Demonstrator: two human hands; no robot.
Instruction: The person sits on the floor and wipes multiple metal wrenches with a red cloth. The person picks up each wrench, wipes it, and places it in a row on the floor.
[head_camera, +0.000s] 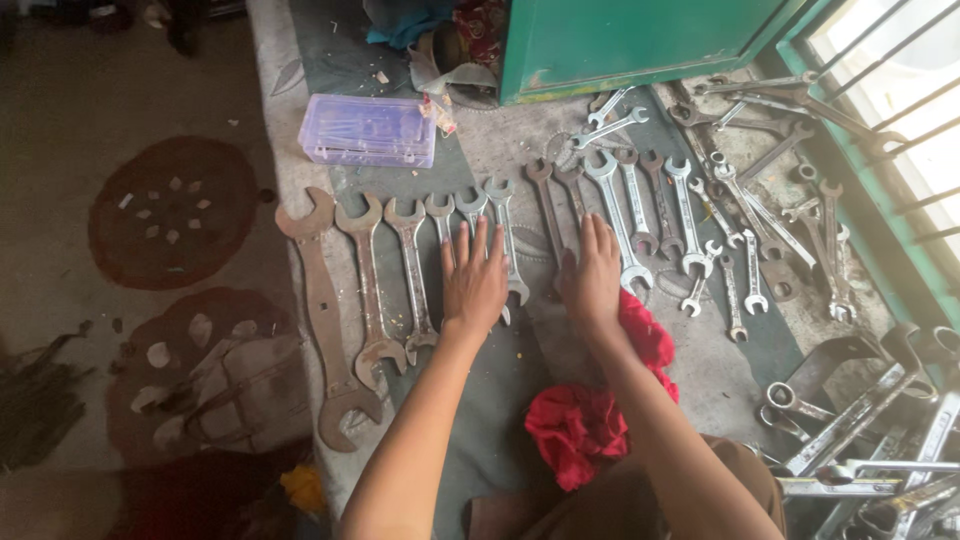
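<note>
Wrenches (420, 270) crowding both hands' sides

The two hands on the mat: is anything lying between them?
In the head view, one double-ended spanner lies between the left hand and right hand, beside the left fingers; otherwise bare grey mat.

Near the top we see a clear purple plastic case (368, 130) lying flat, with a green metal cabinet (640, 40) just to its right and a bundle of cloth (440, 25) beside that. A crumpled red rag (590, 415) lies near the bottom edge, while long metal tools (880, 430) are heaped at lower right. Along the right runs a barred green window frame (900, 130).
</note>
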